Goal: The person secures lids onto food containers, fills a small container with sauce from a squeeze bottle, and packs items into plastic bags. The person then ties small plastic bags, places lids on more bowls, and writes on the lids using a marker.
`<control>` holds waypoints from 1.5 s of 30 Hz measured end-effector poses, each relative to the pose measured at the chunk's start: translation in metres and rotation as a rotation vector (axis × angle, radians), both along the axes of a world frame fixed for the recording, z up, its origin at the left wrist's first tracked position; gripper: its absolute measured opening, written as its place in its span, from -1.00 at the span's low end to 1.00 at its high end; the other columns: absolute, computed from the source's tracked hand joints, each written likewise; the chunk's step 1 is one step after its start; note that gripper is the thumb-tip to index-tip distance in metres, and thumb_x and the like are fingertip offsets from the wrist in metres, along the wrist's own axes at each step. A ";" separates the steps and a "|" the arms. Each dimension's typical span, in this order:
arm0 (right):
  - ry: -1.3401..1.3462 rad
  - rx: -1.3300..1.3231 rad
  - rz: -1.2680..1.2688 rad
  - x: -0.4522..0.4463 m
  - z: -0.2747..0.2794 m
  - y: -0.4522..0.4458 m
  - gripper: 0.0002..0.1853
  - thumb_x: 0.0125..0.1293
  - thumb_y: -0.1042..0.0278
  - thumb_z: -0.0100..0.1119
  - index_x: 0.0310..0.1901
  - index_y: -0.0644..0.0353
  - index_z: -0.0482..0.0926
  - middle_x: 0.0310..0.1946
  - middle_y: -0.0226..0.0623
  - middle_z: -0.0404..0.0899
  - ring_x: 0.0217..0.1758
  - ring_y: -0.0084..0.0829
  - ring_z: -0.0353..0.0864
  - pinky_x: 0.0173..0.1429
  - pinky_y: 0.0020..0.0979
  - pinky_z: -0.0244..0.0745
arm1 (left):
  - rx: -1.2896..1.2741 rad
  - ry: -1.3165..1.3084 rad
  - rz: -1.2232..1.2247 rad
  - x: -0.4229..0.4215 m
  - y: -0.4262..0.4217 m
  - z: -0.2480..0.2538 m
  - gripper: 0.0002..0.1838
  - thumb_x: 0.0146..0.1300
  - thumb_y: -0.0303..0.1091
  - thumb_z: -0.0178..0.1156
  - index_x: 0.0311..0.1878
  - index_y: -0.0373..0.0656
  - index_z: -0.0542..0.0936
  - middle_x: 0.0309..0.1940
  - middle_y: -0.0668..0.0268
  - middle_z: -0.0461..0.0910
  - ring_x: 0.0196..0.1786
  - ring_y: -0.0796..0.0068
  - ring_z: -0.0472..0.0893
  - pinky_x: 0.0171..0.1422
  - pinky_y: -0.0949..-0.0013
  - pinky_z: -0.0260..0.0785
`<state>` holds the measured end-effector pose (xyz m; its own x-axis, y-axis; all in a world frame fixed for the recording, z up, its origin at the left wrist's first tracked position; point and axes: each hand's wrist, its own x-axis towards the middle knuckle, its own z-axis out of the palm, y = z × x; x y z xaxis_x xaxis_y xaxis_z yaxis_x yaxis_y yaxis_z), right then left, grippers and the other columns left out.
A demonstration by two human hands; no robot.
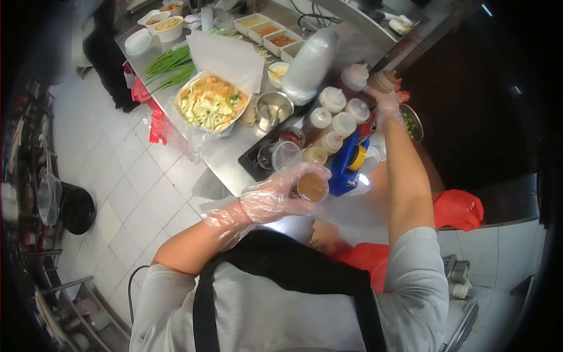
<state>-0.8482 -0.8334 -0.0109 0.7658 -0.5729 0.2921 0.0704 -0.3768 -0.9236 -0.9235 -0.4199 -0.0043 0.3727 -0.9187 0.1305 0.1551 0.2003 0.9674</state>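
My left hand, in a clear plastic glove, is wrapped round a small clear cup of brown sauce. An open clear lid stands up beside that cup. At the upper right, my gloved right hand reaches to a squeeze bottle of brown sauce, its fingers round the lower part. Just left of it is a bottle with dark contents. Several white-capped squeeze bottles stand between my hands, next to a blue tape dispenser.
A paper-lined tray of shredded food sits at the left of the steel counter, near green stalks and a metal pot. Ingredient tubs line the back. A person in dark trousers stands at upper left.
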 end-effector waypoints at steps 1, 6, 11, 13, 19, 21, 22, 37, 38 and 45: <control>0.050 -0.064 0.091 -0.004 0.003 -0.005 -0.41 -0.03 0.51 0.40 0.12 0.27 0.49 0.01 -0.26 0.57 0.09 -0.32 0.52 0.24 -0.32 0.35 | 0.011 0.034 -0.029 -0.004 0.002 0.002 -0.37 0.06 -0.46 0.38 0.22 -0.12 0.37 0.14 0.31 0.41 0.20 0.51 0.39 0.27 0.37 0.29; 0.316 -0.293 -0.078 -0.063 0.079 0.015 -0.56 0.16 0.34 0.32 0.07 0.30 0.54 -0.10 -0.20 0.62 -0.05 -0.40 0.60 0.05 -0.36 0.49 | -0.003 0.073 -0.127 -0.025 0.002 0.001 -0.36 0.07 -0.45 0.37 0.24 -0.14 0.35 0.11 0.30 0.42 0.19 0.49 0.41 0.29 0.35 0.27; 0.166 -0.654 0.127 -0.157 0.129 0.155 -0.57 0.24 0.13 0.16 0.07 0.20 0.55 -0.20 -0.16 0.64 -0.17 -0.34 0.64 -0.04 -0.35 0.53 | 0.007 -0.021 -0.158 -0.058 -0.001 0.009 -0.42 0.08 -0.44 0.40 0.17 -0.14 0.40 -0.02 0.35 0.47 0.10 0.54 0.46 0.21 0.38 0.34; 0.307 -0.682 0.428 -0.185 0.126 0.213 -0.62 0.35 0.11 0.06 0.06 0.16 0.56 -0.07 -0.20 0.61 0.01 -0.30 0.56 0.15 -0.33 0.42 | 0.053 0.053 -0.197 -0.073 -0.003 0.007 -0.42 0.02 -0.50 0.42 0.15 -0.15 0.43 0.03 0.37 0.46 0.12 0.55 0.44 0.23 0.39 0.33; 0.491 -0.724 0.746 -0.231 0.102 0.257 -0.74 0.36 0.15 0.02 -0.18 0.11 0.64 -0.18 -0.18 0.56 -0.05 -0.19 0.51 0.09 -0.26 0.39 | 0.160 0.089 -0.159 -0.106 0.005 -0.038 -0.38 0.03 -0.58 0.37 0.21 -0.21 0.41 0.09 0.32 0.48 0.14 0.53 0.46 0.19 0.41 0.37; 0.469 -0.840 0.607 -0.259 0.095 0.273 -0.81 0.25 0.26 0.12 -0.32 0.17 0.63 -0.29 -0.20 0.54 -0.19 -0.19 0.53 -0.04 -0.26 0.46 | 0.169 0.071 -0.169 -0.110 0.010 -0.058 -0.38 0.02 -0.59 0.38 0.21 -0.19 0.42 0.09 0.32 0.48 0.14 0.54 0.46 0.16 0.42 0.39; 0.463 -0.834 0.549 -0.275 0.087 0.281 -0.81 0.23 0.25 0.12 -0.29 0.15 0.65 -0.30 -0.19 0.55 -0.17 -0.16 0.53 -0.03 -0.22 0.45 | 0.170 0.059 -0.176 -0.113 0.013 -0.064 -0.38 0.02 -0.59 0.38 0.20 -0.19 0.43 0.10 0.32 0.48 0.14 0.55 0.46 0.15 0.42 0.40; 0.310 0.431 -0.417 -0.325 -0.150 0.344 -0.82 0.09 0.44 0.35 -0.27 0.20 0.56 -0.36 -0.38 0.56 -0.40 -0.57 0.55 -0.30 -0.51 0.51 | 0.374 -0.878 0.050 -0.107 0.015 -0.165 -0.32 -0.24 -0.05 0.51 0.05 -0.02 0.60 0.00 0.17 0.50 0.12 0.12 0.46 0.22 0.12 0.31; 0.320 0.453 -0.437 -0.326 -0.157 0.344 -0.80 0.08 0.41 0.35 -0.28 0.21 0.55 -0.37 -0.37 0.56 -0.42 -0.57 0.56 -0.29 -0.52 0.51 | 0.408 -0.964 0.081 -0.110 0.014 -0.169 -0.32 -0.25 -0.05 0.51 0.05 -0.01 0.60 -0.02 0.16 0.52 0.12 0.12 0.46 0.23 0.12 0.31; 0.389 0.451 -0.496 -0.320 -0.195 0.326 -0.76 -0.08 0.55 0.35 -0.33 0.17 0.53 -0.52 -0.45 0.50 -0.49 -0.55 0.50 -0.43 -0.52 0.39 | 0.393 -0.777 -0.066 -0.086 0.002 -0.186 -0.46 -0.18 -0.09 0.51 -0.08 -0.09 0.65 -0.22 0.23 0.61 -0.11 0.34 0.57 0.03 0.31 0.41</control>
